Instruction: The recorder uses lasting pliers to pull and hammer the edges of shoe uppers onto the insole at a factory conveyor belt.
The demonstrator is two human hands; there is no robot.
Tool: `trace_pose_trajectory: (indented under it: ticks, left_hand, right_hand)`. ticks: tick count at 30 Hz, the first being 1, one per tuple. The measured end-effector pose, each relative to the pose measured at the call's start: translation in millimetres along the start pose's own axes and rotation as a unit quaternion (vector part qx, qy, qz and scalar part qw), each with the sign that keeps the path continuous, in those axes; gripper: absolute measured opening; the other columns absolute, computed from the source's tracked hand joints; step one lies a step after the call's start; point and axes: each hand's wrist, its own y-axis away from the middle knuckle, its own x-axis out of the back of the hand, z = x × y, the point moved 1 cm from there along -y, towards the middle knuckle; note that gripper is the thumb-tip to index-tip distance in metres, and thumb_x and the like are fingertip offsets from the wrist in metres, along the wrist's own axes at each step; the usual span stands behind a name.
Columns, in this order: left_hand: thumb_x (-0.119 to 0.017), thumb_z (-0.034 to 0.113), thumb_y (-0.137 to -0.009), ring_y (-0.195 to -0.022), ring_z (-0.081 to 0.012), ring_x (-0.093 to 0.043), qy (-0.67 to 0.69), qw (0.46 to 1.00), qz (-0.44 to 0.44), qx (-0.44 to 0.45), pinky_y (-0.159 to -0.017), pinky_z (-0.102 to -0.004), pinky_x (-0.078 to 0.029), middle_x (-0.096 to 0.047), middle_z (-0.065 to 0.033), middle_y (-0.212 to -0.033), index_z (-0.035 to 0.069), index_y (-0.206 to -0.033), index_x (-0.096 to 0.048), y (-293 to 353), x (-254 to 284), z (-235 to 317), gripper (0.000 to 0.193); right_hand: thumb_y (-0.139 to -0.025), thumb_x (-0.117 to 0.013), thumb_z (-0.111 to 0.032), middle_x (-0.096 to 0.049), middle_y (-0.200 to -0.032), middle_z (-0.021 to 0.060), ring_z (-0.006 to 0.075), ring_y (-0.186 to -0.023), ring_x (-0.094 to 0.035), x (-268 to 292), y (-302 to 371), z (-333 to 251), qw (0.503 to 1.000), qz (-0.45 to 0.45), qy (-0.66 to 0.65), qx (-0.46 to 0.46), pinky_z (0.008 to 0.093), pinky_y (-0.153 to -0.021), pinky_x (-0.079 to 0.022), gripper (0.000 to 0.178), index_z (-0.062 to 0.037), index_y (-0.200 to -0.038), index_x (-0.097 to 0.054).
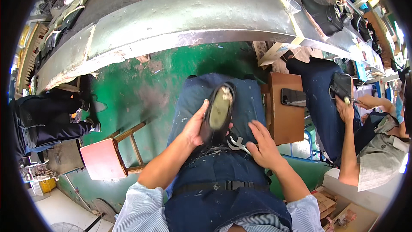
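Note:
My left hand is closed around a black shoe upper held over my lap. Its underside faces up, showing an olive-green insole board with pale, rough patches near the far end. Some fingertips show at the shoe's right edge; the rest of the fingers are hidden beneath it. A pair of pliers with pale handles lies on my dark blue apron, right of the shoe. Beside them is my right hand, fingers stretched out and apart, gripping nothing. Its thumb is close to a handle end; whether they touch is unclear.
A metal-edged bench runs across ahead, with a black boot on its right. A brown box-like stand bears a phone. Left is a pink-topped stool. A co-worker handles a black shoe at right.

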Motion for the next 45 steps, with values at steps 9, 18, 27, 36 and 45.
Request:
trace_pose_trajectory:
  ticks: [9,18,27,36,45]
  left_hand:
    - [-0.035,0.063,-0.098,-0.100,-0.0297,-0.066,0.045,0.993,0.080,-0.076,-0.091,-0.0455,-0.054,-0.066,-0.0155,-0.112,0.006,-0.122,-0.059,-14.7,19.9,-31.1,0.067]
    - [-0.033,0.059,-0.100,-0.098,-0.0313,-0.066,0.053,0.992,0.094,-0.061,-0.091,-0.0455,-0.054,-0.067,-0.0152,-0.112,0.007,-0.122,-0.060,-12.6,11.6,-29.1,0.062]
    - [-0.042,0.045,-0.102,-0.114,-0.0278,-0.062,-0.232,0.934,0.166,-0.217,-0.097,-0.0429,-0.052,-0.059,-0.0151,-0.128,0.009,-0.140,-0.042,25.9,-26.1,-17.9,0.052]
    - [-0.043,0.050,-0.101,-0.122,-0.0275,-0.056,-0.278,0.916,-0.115,-0.266,-0.103,-0.0439,-0.046,-0.053,-0.0155,-0.136,0.003,-0.141,-0.043,-76.3,-173.8,160.7,0.061]
    - [-0.071,0.054,-0.081,-0.106,-0.0340,-0.064,-0.694,0.403,0.289,-0.521,-0.095,-0.0403,-0.048,-0.065,-0.0226,-0.115,-0.004,-0.134,-0.042,-288.4,-179.4,312.5,0.084]
  right_hand:
    - [-0.100,-0.047,-0.031,-0.031,-0.151,0.0245,0.0366,-0.140,-0.034,-32.7,-40.3,-19.0,0.978,-0.007,-0.205,0.040,0.0378,-0.113,-0.031,0.065,0.0048,-0.149,-0.023]
    - [-0.100,-0.050,-0.029,-0.034,-0.149,0.0250,0.0360,-0.135,-0.041,-32.0,-46.8,-18.2,0.975,0.000,-0.219,0.030,0.0385,-0.108,-0.038,0.063,0.0054,-0.147,-0.026]
    - [-0.092,-0.063,-0.025,-0.048,-0.138,0.0230,0.0384,-0.127,-0.048,-10.1,-5.1,13.3,0.994,0.043,-0.092,0.034,0.0410,-0.106,-0.040,0.051,0.0036,-0.131,-0.050]
    - [-0.082,-0.072,-0.028,-0.050,-0.134,0.0206,0.0402,-0.124,-0.047,-32.8,10.1,66.3,0.998,0.017,0.035,-0.039,0.0456,-0.105,-0.041,0.056,0.0015,-0.126,-0.054]
    - [-0.076,-0.079,-0.027,-0.055,-0.126,0.0157,0.0357,-0.117,-0.053,-24.9,-17.0,84.2,0.999,0.028,0.001,-0.045,0.0431,-0.099,-0.045,0.057,-0.0020,-0.121,-0.054]
